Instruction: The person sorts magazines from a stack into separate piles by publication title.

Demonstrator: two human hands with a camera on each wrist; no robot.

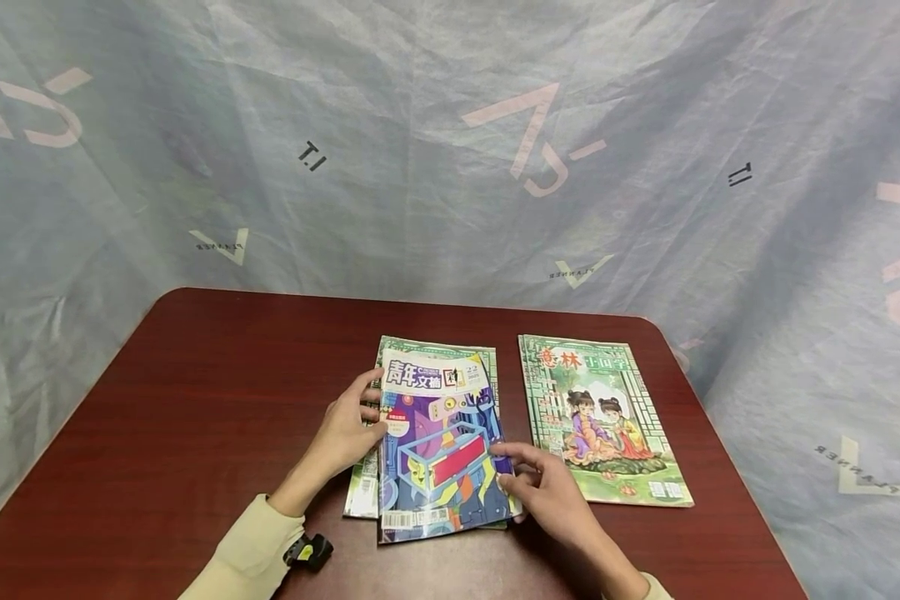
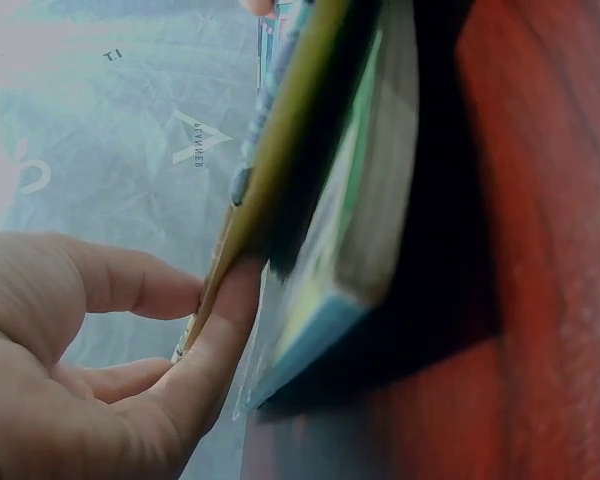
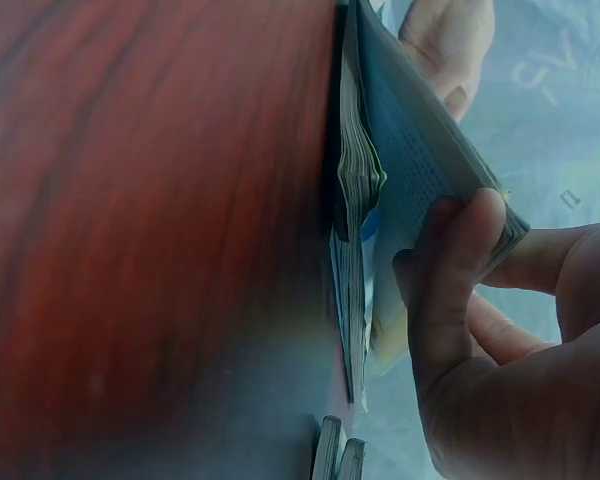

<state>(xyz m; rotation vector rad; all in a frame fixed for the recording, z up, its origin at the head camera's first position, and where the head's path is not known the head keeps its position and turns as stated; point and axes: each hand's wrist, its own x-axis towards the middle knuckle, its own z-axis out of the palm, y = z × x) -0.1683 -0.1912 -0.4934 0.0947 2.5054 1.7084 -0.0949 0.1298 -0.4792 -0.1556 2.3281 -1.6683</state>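
Note:
A magazine with a purple and blue cover (image 1: 450, 496) lies slightly tilted over a green-bordered magazine pile (image 1: 362, 493) at the table's front middle. My left hand (image 1: 348, 429) pinches its left edge; in the left wrist view that edge stands raised above the thick pile underneath. At the opposite side, my right hand (image 1: 551, 492) pinches the right edge between thumb and fingers. In the right wrist view the held magazine (image 3: 420, 150) slants up from the pages below (image 3: 355, 200), leaving a wedge-shaped gap. Its cover hides most of the pile.
Right of my right hand lies another green-bordered magazine (image 1: 615, 417) with two cartoon figures, stacked on at least one more. The dark red table (image 1: 195, 417) has rounded far corners. A grey printed cloth (image 1: 420, 167) hangs behind it.

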